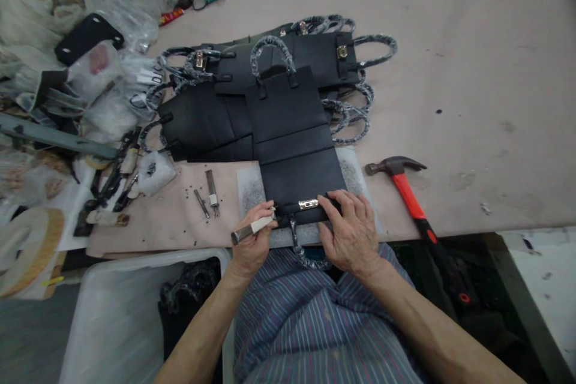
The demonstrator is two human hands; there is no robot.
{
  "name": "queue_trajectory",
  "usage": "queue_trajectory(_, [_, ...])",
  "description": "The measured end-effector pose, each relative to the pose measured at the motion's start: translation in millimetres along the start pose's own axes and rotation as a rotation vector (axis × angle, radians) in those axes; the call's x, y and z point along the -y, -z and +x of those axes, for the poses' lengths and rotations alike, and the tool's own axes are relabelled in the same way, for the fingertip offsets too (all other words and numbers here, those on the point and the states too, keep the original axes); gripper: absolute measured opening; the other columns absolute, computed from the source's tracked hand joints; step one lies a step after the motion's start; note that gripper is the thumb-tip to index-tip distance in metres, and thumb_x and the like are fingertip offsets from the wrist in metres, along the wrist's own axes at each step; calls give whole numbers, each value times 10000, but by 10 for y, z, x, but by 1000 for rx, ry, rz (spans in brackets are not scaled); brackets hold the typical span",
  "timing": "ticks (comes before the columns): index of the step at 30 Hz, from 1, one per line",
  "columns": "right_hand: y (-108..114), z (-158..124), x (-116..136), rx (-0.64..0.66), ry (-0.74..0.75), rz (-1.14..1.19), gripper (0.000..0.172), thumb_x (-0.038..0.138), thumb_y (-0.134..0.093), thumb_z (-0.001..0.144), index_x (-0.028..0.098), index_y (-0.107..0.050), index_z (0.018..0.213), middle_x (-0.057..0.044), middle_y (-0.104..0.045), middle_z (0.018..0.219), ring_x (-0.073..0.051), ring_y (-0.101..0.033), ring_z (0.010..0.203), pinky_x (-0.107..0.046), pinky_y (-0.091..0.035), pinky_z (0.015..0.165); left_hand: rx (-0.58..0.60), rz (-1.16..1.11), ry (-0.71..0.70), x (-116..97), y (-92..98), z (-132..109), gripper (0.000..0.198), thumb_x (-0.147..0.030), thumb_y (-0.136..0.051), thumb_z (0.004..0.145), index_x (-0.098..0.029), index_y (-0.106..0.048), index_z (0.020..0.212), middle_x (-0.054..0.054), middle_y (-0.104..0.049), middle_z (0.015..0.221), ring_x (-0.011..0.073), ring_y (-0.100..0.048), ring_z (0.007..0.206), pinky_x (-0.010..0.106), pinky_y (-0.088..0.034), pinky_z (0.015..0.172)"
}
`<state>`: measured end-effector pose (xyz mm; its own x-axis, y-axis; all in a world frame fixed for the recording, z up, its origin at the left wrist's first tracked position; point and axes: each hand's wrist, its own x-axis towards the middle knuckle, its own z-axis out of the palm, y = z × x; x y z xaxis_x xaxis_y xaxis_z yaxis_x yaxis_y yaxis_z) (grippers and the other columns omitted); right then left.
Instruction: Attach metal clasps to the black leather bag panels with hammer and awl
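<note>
So the black bag panel is smooth and matte, leather-looking, a long piece with creases across the middle, running straight away from the person at the front of the bench. Near its close end sits a shiny oblong metal clasp. Each end has a looped handle in crinkly clear wrap, and the near handle droops past the bench edge toward the lap.

The left grip is closed around a slim punch tool with a pale wrapped middle, just left of the clasp at the panel's corner. The right grip lies on the panel's right side, index fingertip at the clasp's end; can't tell if it's actually pinching anything.

Under the panel there's a speckled pale slab, poking out both sides. Beyond is a pile of similar black panels, so it's tight that way. Two little metal tools lie off to the left. Best elbow room is right, past the red-and-black hammer, whose handle overhangs the bench edge.
</note>
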<state>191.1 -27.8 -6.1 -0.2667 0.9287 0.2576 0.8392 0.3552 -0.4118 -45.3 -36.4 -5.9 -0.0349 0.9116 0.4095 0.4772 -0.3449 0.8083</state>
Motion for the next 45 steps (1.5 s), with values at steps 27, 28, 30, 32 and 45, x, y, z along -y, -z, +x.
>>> queue_trajectory(27, [22, 13, 23, 4, -11, -2, 520, 313, -592, 896, 194, -539, 1400, -148, -532, 1394, -362, -459, 1332, -599, -262, 1196, 86, -36, -10, 22, 17, 115, 95, -170, -686, 925, -196, -691, 1017, 104, -755, 1128, 237, -728, 1082, 462, -595, 998])
queue_trajectory(28, [23, 14, 23, 7, -13, -3, 520, 315, -592, 897, 190, -540, 1399, -149, -530, 1397, -362, -456, 1332, -599, -259, 1198, 89, -39, -15, 29, 16, 122, 99, -167, -686, 924, -197, -691, 1018, 103, -754, 1120, 238, -729, 1078, 464, -596, 996])
queue_trajectory(30, [23, 14, 20, 12, -16, -3, 520, 319, -591, 897, 188, -540, 1398, -147, -526, 1400, -361, -453, 1333, -598, -254, 1201, 99, -41, -25, 37, 12, 139, 106, -160, -682, 922, -199, -689, 1021, 99, -752, 1109, 238, -730, 1076, 464, -594, 999])
queue_trajectory(32, [24, 12, 17, 10, -18, 1, 519, 316, -591, 896, 192, -538, 1398, -145, -526, 1398, -360, -452, 1335, -598, -252, 1199, 106, -40, -30, 31, 2, 160, 105, -161, -676, 923, -202, -687, 1019, 95, -751, 1107, 237, -731, 1074, 458, -593, 1002])
queue_trajectory(45, [322, 11, -255, -119, -10, 238, 442, 381, -544, 970, 195, -530, 1371, -150, -578, 1334, -312, -532, 1253, -512, -433, 1082, 91, -22, -15, -79, -58, 252, 69, -159, -682, 858, -191, -697, 917, 86, -771, 1016, 240, -760, 993, 404, -621, 915])
